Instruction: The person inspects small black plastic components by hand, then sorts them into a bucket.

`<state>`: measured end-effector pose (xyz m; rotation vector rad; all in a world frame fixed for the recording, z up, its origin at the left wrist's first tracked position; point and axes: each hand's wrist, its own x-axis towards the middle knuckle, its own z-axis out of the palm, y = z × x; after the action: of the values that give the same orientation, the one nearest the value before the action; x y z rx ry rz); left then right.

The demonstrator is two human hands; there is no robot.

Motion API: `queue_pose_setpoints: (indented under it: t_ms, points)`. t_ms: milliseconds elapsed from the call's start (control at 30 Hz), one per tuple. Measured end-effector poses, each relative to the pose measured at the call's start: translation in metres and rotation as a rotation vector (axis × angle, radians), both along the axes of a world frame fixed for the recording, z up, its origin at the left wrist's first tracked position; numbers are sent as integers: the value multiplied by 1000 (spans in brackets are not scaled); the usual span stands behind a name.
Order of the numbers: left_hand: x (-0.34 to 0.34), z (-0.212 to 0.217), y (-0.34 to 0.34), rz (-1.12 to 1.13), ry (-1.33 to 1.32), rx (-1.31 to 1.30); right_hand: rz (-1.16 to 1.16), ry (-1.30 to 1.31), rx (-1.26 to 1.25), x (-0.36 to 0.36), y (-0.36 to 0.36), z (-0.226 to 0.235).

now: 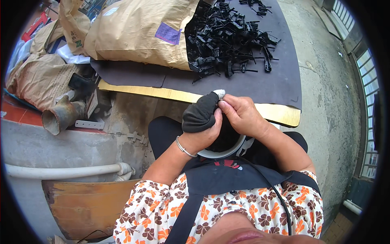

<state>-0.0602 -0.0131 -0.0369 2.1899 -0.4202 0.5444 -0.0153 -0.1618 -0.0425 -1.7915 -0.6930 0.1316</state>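
Observation:
My left hand (200, 118) has a black cloth cover over the fingers, a whitish wrapped tip on one finger and a silver bangle at the wrist. Its fingers are closed, meeting those of my bare right hand (245, 116), whose thumb and forefinger pinch beside the wrapped tip. Whatever lies between them is too small or hidden to make out. Under both hands, between my knees, sits a round container (223, 153) with a pale rim and a dark inside. Beyond the hands, a heap of small black plastic parts (231, 38) with thin stems lies on the table.
A large brown paper sack (138, 34) lies on its side, its mouth against the heap. The dark-topped table (276, 87) has a yellowish front edge. At left are another paper sack (36, 79), a rusty pipe fitting (61, 116) and a white pipe (65, 171).

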Motion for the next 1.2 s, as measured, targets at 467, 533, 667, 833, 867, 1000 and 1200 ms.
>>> queue_pose_setpoints:
  t_ms: [467,533,667,833,867,1000,1200]
  points:
    - [-3,13,21,-141,446,-714,99,164,72,13,-10,3]
    - [-3,15,24,-241,614,-969,159,103,-42,12,-9,-3]
    - [4,9,21,-85,483,-836,114,-121,101,16,-14,-3]
    - [1,8,18,-180,572,-635,140,152,223,15,-16,2]
    - [0,9,17,-216,593,-657,146,236,211,15,-16,-1]
    - [1,11,11,-298,493,-543,161,401,270,7,-8,2]
    - [3,-2,17,-307,626,-918,208,245,133,10,-13,8]
